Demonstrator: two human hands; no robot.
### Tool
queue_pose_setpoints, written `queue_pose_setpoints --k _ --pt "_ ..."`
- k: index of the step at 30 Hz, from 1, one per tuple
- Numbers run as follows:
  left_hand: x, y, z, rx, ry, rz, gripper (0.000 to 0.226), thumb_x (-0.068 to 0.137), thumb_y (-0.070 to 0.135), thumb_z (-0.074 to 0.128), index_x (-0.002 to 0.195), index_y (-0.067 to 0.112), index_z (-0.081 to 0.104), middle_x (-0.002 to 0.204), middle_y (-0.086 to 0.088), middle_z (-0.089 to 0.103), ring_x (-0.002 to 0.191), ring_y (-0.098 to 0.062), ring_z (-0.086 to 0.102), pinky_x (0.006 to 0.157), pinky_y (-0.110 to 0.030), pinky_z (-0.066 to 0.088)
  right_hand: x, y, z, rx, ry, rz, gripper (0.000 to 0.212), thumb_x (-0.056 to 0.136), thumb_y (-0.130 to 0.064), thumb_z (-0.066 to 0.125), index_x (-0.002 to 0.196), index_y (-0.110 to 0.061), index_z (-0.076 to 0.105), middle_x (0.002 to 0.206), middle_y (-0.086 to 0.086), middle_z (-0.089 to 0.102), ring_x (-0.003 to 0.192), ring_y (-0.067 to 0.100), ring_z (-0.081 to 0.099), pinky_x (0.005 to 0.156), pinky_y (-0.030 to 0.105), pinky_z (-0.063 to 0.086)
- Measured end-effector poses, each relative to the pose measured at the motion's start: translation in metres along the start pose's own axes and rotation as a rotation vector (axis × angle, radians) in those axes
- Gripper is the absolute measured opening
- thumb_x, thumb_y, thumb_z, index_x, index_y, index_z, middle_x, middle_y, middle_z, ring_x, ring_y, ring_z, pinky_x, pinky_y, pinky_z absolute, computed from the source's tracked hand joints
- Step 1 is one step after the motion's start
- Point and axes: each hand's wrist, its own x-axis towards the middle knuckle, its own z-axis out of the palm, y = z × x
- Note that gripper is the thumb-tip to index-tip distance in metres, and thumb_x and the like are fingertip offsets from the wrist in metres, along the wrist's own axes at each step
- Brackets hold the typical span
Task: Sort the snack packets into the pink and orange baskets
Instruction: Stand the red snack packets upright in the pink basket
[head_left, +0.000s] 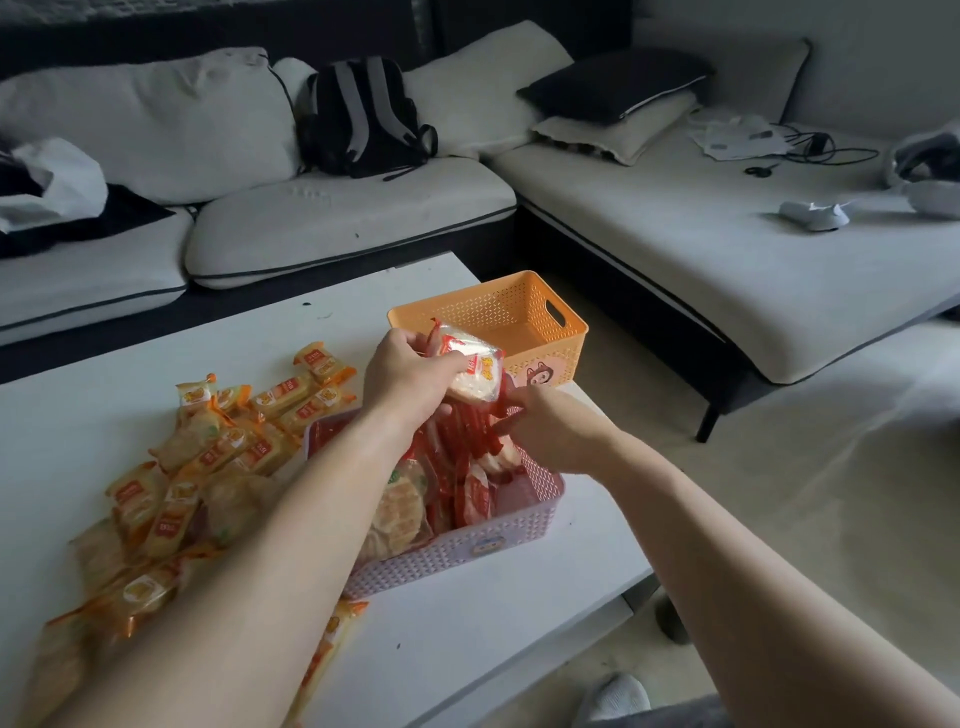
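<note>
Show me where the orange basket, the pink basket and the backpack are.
orange basket (483, 306): head view, bare inner wall.
pink basket (457, 556): head view, front lattice wall.
backpack (362, 118): head view, dark panel between its grey straps.
</note>
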Motion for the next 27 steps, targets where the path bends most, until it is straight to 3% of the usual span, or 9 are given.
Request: queue_pose_setpoints --k 3,7,10,13,15,17,20,24,27 --pt "0.0 -0.001 0.009 0.057 -0.052 -0.047 0.039 0.079 0.028 0.081 0.109 0.017 0.06 0.098 0.0 0.068 0.073 -0.014 0.071 0.068 -0.038 0.065 -0.008 0.002 -0.017 0.216 0.041 0.057 0.028 0.094 0.0 0.052 0.115 -0.01 0.067 0.093 0.006 0.069 0.054 0.013 0.058 0.042 0.024 0.047" --pt "0.0 -0.004 0.022 0.249 -0.084 -0.021 0.038 0.078 0.038 0.077 0.102 0.015 0.061 0.091 0.0 0.069 0.071 -0.017 0.068 0.07 -0.041 0.064 -0.01 0.009 -0.033 0.365 0.333 0.118 0.027 0.094 -0.007 0.052 0.119 -0.011 0.063 0.091 0.002 0.072 0.063 0.016 0.064 0.055 0.031 0.058" --pt "-0.001 -0.004 0.035 0.419 -0.119 0.015 0.049 0.08 0.047 0.071 0.111 0.01 0.061 0.094 -0.001 0.071 0.075 -0.02 0.069 0.054 -0.031 0.05 -0.01 0.007 -0.028 0.377 0.305 0.087 0.028 0.091 -0.005 0.05 0.113 -0.01 0.066 0.09 0.006 0.073 0.063 0.017 0.066 0.056 0.032 0.06" --pt "-0.007 0.001 0.043 0.57 -0.073 0.054 0.057 0.09 0.051 0.067 0.119 0.006 0.047 0.1 0.002 0.058 0.083 -0.02 0.058 0.059 -0.031 0.04 -0.008 0.005 -0.027 0.274 0.304 0.071 0.026 0.091 -0.006 0.054 0.11 -0.014 0.068 0.086 0.003 0.073 0.064 0.016 0.067 0.062 0.038 0.062" --pt "-0.009 0.0 0.047 0.6 -0.073 0.037 0.059 0.091 0.054 0.064 0.12 0.007 0.044 0.099 -0.002 0.053 0.085 -0.023 0.055 0.062 -0.033 0.041 -0.007 0.007 -0.026 0.218 0.257 0.016 0.029 0.091 -0.005 0.059 0.117 -0.016 0.066 0.094 0.0 0.074 0.072 0.019 0.07 0.061 0.035 0.062" --pt "-0.011 0.001 0.048 0.505 -0.141 -0.006 0.057 0.085 0.058 0.058 0.112 0.007 0.054 0.097 -0.001 0.067 0.082 -0.025 0.067 0.064 -0.036 0.054 -0.006 0.009 -0.026 0.094 0.147 -0.098 0.049 0.085 -0.005 0.066 0.131 -0.019 0.061 0.113 -0.001 0.071 0.09 0.018 0.069 0.071 0.03 0.061" --pt "-0.012 0.003 0.041 0.28 -0.209 -0.043 0.045 0.085 0.049 0.048 0.088 0.01 0.071 0.084 -0.007 0.075 0.076 -0.03 0.073 0.075 -0.048 0.063 -0.007 0.01 -0.022 -0.015 0.085 -0.218 0.076 0.075 -0.027 0.079 0.145 -0.029 0.049 0.13 -0.004 0.063 0.11 0.015 0.064 0.089 0.038 0.059" --pt "-0.007 -0.005 0.03 0.339 -0.238 0.06 0.021 0.097 0.031 0.06 0.087 0.02 0.075 0.082 -0.004 0.075 0.074 -0.029 0.074 0.067 -0.044 0.064 -0.006 0.009 -0.014 -0.179 0.288 -0.231 0.043 0.094 -0.043 0.066 0.132 -0.025 0.061 0.115 0.001 0.066 0.099 0.019 0.063 0.082 0.035 0.058" --pt "-0.01 -0.013 0.032 0.601 -0.24 0.144 0.011 0.091 0.033 0.069 0.093 0.022 0.068 0.093 -0.002 0.07 0.083 -0.029 0.069 0.071 -0.039 0.059 -0.003 0.006 -0.007 -0.264 0.379 -0.168 0.032 0.096 -0.042 0.062 0.121 -0.023 0.064 0.107 0.007 0.067 0.091 0.022 0.064 0.074 0.04 0.06"
